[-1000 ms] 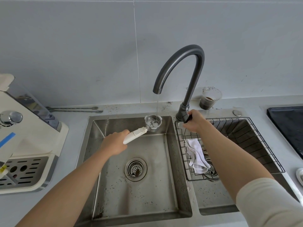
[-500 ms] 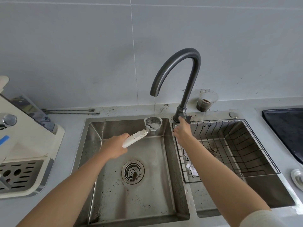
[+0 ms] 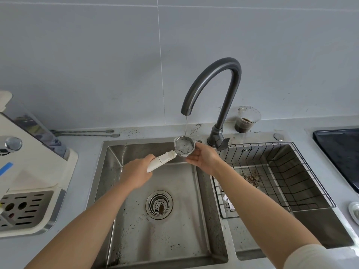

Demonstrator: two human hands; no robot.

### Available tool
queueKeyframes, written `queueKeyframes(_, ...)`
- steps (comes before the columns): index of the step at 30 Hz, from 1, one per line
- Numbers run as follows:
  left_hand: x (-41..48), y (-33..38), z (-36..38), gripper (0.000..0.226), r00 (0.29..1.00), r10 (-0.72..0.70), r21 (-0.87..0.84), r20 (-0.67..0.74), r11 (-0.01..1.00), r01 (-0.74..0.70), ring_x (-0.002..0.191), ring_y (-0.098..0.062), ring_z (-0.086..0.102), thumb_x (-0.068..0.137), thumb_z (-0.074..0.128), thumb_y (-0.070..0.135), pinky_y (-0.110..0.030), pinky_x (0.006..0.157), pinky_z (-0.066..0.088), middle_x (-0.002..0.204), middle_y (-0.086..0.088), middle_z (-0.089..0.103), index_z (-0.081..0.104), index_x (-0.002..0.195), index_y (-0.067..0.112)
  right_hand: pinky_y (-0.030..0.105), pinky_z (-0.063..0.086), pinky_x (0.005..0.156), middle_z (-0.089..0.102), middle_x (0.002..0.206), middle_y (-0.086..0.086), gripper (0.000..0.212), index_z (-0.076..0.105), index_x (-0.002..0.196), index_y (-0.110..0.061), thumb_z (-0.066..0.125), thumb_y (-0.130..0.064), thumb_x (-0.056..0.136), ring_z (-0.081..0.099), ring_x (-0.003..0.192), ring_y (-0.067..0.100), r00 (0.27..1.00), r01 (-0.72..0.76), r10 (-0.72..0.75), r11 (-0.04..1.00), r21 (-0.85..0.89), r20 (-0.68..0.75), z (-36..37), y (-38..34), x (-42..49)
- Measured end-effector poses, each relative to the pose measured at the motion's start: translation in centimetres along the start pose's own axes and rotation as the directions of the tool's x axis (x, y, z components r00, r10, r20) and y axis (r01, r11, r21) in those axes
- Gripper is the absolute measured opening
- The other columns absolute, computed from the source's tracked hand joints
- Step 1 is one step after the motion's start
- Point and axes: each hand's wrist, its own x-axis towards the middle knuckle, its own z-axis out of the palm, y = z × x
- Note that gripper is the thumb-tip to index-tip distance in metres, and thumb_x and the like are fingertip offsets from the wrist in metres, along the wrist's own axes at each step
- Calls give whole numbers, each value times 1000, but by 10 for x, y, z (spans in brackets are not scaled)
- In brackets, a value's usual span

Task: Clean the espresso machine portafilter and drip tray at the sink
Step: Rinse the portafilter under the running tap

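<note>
With the left hand [image 3: 136, 172] closed round the white handle [image 3: 160, 162], fingers [image 3: 150, 158] wrapped firm, and the right hand [image 3: 206, 160] cupped loose against the right side of the metal head, fingers [image 3: 193, 159] nearly straight and cradling rather than gripping, steady the portafilter [image 3: 184, 146] in its present place: over the back of the sink [image 3: 136, 239], mouth up, directly under the thin stream [image 3: 186, 125] from the faucet [image 3: 213, 82]. Cannot tell the right thumb's pressure on the rim. Tilt the head a little toward the drain [image 3: 159, 204] to spill the cloudy water and dark grounds out rather than pool them. Work the right fingertips round the inner wall and rim, turning the handle with the left wrist to bring each side within reach. Probably worth opening the tap further, to lift grounds faster than such a thin stream seems able to. Mind any spray toward the wire basket [image 3: 291, 181] just beside. Leave the drip tray [image 3: 25, 208], seated in the espresso machine [image 3: 29, 171] on the tabletop [image 3: 89, 148] at left, well apart from the sink, for afterwards.
</note>
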Motion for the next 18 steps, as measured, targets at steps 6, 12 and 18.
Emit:
queueKeyframes(6, 4, -3, -7, 37, 1000, 27, 161, -5, 987, -26, 94, -29, 63, 89, 50, 15, -29, 66, 39, 106, -4, 66, 45, 125, 22, 35, 48, 79, 61, 90, 11, 30, 57, 89, -10, 34, -26, 100, 59, 81, 24, 999, -49, 49, 994, 99, 1, 1, 4, 5)
queueKeyframes(12, 7, -7, -14, 37, 987, 32, 140, 158, 989, -55, 91, -27, 61, 86, 52, 14, -28, 66, 40, 107, -7, 64, 46, 122, 20, 32, 49, 67, 60, 88, 14, 35, 53, 104, -9, 28, -32, 101, 58, 77, 26, 994, -113, 113, 994, 12, 1, 6, 3, 4)
queueKeyframes(18, 7, -7, 7, 40, 958, 17, -172, 285, 985, 33, 81, -19, 52, 81, 60, 13, -27, 67, 41, 101, -6, 60, 48, 119, 13, 26, 47, 53, 53, 72, 9, 35, 54, 81, -8, 38, -34, 98, 55, 63, 22, 995, -79, 60, 965, -249, -83, 11, -7, 6)
